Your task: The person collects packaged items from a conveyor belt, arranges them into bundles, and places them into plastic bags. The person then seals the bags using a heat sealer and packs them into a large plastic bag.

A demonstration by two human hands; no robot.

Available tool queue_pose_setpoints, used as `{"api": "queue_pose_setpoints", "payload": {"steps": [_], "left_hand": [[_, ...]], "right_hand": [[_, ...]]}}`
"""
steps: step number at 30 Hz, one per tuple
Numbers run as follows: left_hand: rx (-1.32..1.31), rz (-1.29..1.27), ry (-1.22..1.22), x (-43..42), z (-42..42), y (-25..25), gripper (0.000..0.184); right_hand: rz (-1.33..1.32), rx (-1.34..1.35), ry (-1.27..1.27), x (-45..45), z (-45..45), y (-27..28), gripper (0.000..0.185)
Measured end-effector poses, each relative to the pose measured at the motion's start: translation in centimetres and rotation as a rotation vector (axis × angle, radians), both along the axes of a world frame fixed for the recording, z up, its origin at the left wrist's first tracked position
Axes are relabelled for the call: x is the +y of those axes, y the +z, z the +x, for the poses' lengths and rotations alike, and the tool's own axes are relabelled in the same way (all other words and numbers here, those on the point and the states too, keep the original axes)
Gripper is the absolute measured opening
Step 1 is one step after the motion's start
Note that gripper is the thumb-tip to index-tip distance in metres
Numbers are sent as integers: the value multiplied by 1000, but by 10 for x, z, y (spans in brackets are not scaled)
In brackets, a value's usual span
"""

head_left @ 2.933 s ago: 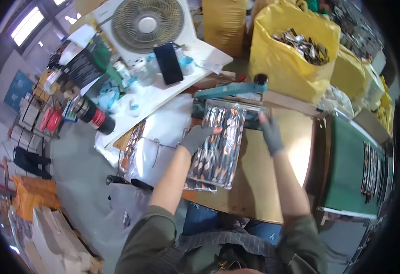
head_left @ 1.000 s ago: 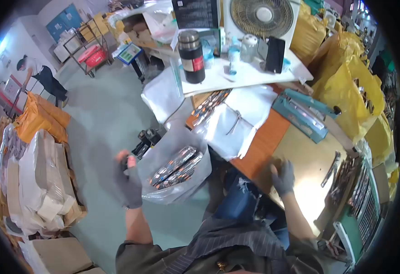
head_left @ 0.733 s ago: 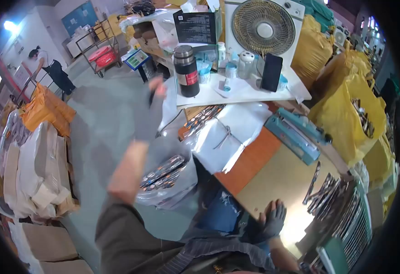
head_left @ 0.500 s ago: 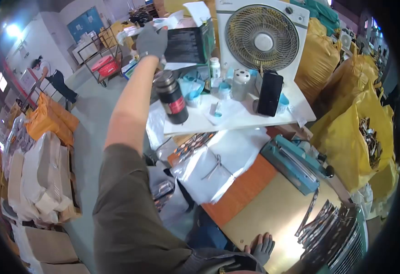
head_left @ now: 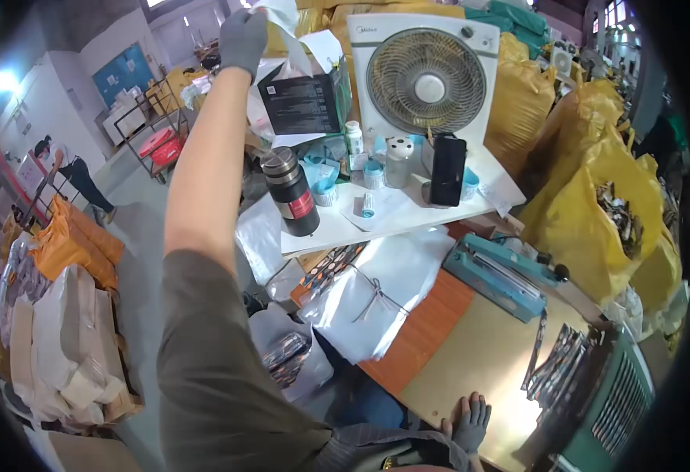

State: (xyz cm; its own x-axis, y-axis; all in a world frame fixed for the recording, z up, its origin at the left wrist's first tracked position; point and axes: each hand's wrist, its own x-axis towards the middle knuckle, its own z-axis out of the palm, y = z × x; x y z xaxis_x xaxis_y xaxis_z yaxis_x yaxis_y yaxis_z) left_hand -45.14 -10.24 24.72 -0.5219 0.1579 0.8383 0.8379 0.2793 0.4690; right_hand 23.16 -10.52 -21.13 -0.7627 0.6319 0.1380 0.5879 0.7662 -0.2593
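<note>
**Left hand (head_left: 244,39) raised at a white sheet (head_left: 284,17), right hand (head_left: 471,423) flat on the table (head_left: 439,370)**

The left hand was at eleven o'clock, arm stretched out, its gloved fingers partly bent at the white sheet; whether they gripped it could not be told. The sheet stood over the top of a black box (head_left: 302,104), near twelve o'clock. The right hand lay at five o'clock, palm down, fingers extended and slightly spread, with nothing visible in them.

Dark patterned strips (head_left: 556,366) lay at four o'clock, and a teal sealer (head_left: 496,277) sat just past three. Below the white shelf (head_left: 337,236) were clear plastic sheets (head_left: 392,275) with a dark cord (head_left: 376,293) across them. A fan (head_left: 430,82) stood at one o'clock, a phone (head_left: 448,171) at two and a thermos (head_left: 290,193) at ten. Patterned packs (head_left: 288,355) lay in a clear bag (head_left: 313,370) at seven.
</note>
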Motion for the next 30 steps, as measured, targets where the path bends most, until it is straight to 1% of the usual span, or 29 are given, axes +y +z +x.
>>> {"api": "queue_pose_setpoints", "payload": {"steps": [3,5,6,7,8,9,11,12,13,14,15,16,17,18,19,20,21,22,23,24,25,26,28,30], "left_hand": [[173,-76,-429,-27,32,10,26],[-249,-49,-731,-50,119,-13,27],[-488,0,-837,-64,175,-26,28],[-769,68,-907,-80,236,-35,30],[-952,22,-1070,-83,251,-57,27],[-873,-60,-1024,-99,287,-71,25],[-819,-146,-975,-117,344,-99,23],[126,-288,-885,-117,344,-127,27],[166,-357,-712,-130,384,-134,24],[-546,-284,-962,-128,408,-137,25],[-1276,-187,-1135,-127,425,-138,26],[-395,-385,-1143,-125,431,-149,26],[529,-218,-920,-113,435,-164,31],[200,-280,-1013,-124,459,-157,28],[-131,-341,-1090,-135,481,-150,25],[-105,-361,-1108,-134,491,-151,24],[-79,-384,-1123,-130,497,-155,24],[-55,-412,-1137,-126,500,-162,23],[615,-327,-944,-108,489,-181,23],[215,-430,-1040,-119,505,-169,22],[-196,-525,-1108,-131,521,-157,22],[-51,-554,-1074,-126,518,-163,23],[-50,-597,-1067,-122,513,-173,25],[-341,-558,-1122,-122,516,-176,27]], "right_hand": [[16,51,26,0,2,6,69],[-166,325,38,22,-4,-10,65],[-831,798,-204,25,-18,-10,62],[-824,964,-165,26,-35,42,62],[-811,1122,-111,27,-52,94,64],[-439,1200,69,6,-66,164,67],[-94,1358,288,-15,-63,235,82],[48,1346,330,-25,-52,260,86],[190,1330,375,-37,-39,277,91],[78,1344,398,-55,-24,288,97],[-32,1359,427,-70,-11,299,104],[-144,1372,461,-79,1,304,111],[-87,1338,418,-88,13,304,115],[-31,1305,379,-95,25,301,119],[59,1240,365,-97,36,300,117],[148,1120,374,-97,47,301,117],[180,1017,380,-99,55,301,116],[103,956,383,-103,61,298,116],[-113,967,387,-105,64,295,107],[-324,985,371,-107,67,291,97],[-500,969,297,-104,72,284,89],[-675,946,219,-102,74,277,81],[-731,1024,209,-98,72,266,75],[-867,1146,200,-95,69,257,76]]}}
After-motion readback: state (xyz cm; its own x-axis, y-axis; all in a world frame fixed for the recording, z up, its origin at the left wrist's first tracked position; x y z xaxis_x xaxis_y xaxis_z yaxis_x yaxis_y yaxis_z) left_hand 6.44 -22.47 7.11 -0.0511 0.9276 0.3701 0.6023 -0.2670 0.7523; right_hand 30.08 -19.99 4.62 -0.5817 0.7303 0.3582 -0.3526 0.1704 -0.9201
